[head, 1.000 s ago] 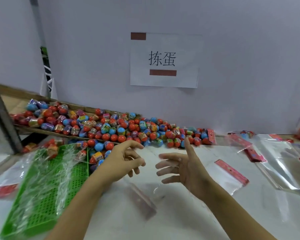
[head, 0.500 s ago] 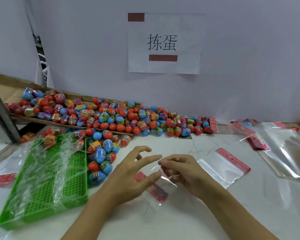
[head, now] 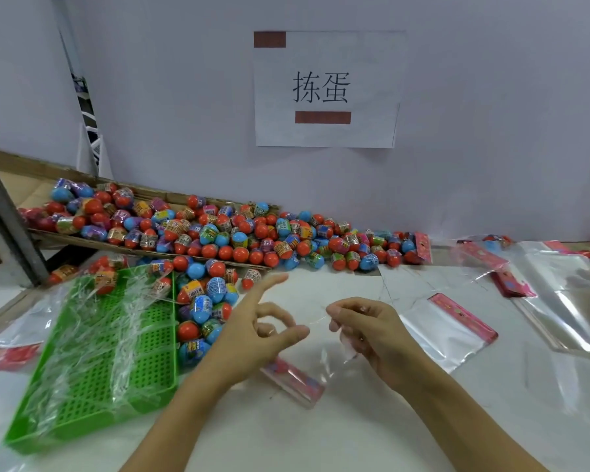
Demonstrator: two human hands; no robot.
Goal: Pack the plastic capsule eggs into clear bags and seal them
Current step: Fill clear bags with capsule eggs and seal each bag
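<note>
Hands work just above our white counter (head: 372, 434): right hand (head: 372, 330) pinches a clear plastic bag with red header (head: 295, 379); left hand (head: 252, 335) hovers loosely spread beside it. Red-and-blue plastic capsule eggs (head: 239, 236) lie heaped behind.

Both forearms reach forward. The left hand (head: 252, 335) has its index finger extended, other fingers loosely curled toward the thumb. The right hand (head: 365, 332) has its fingers curled, pinching.

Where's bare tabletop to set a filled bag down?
Bare table lies nearest the person, between the green tray and the flat bags on the right. The back edge is crowded with capsule eggs; more bags cover the far right.
</note>
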